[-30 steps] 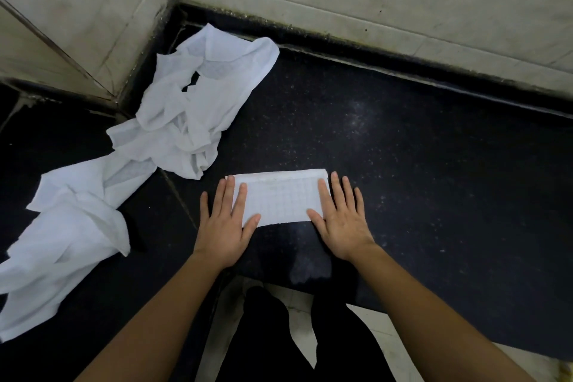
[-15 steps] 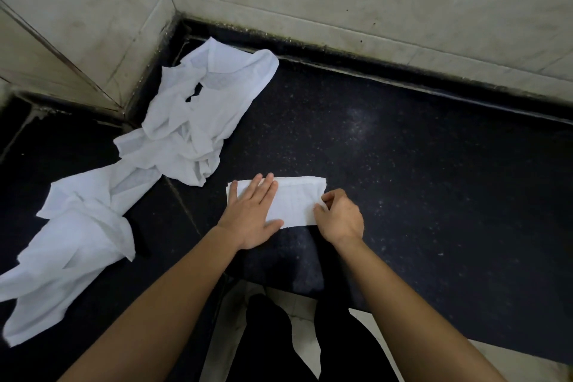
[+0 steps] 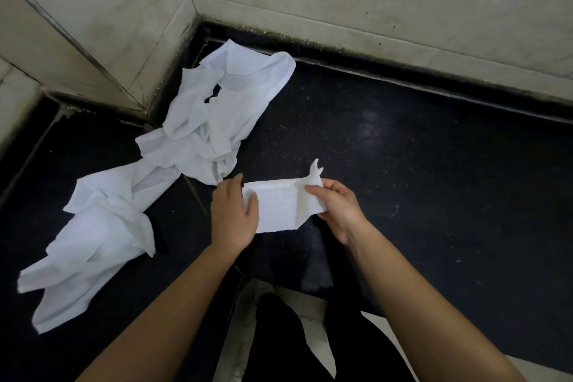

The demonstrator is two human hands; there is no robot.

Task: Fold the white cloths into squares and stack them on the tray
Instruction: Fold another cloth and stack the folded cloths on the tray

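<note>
Legs point(image 3: 279, 350) in dark trousers at bottom centre, pale floor point(image 3: 234, 341) tile beside them, all below the front edge of the black surface point(image 3: 434, 195). Both forearms are bare and reach forward over that edge.

Left hand point(image 3: 232, 220): fingers close to straight, pointing away. Thumb lies on top of the left end of the cloth point(image 3: 276, 209). No curl round it that I can see.

Right hand point(image 3: 339, 211): fingers curled, thumb and fingertips pinching the cloth's right end. That end is lifted off the surface and turned up towards the left, with a small corner sticking up above the hand.

Cloth is white with a faint grid texture, folded into a narrow strip. It sits between the two hands, near the front edge of the surface. Left part looks flat on the surface, right part is raised.

Pile point(image 3: 210, 124) of loose white cloths is left of the hands, crumpled and unfolded. It runs from the back corner of the surface down to the front left. Its nearest fold is just beside the left hand's fingertips; can't tell if they touch.

Right half of the surface is speckled black stone.

Wall point(image 3: 372, 0) behind is pale tile, grimy along the joint, and meets a second tiled face at the corner on the left.
</note>
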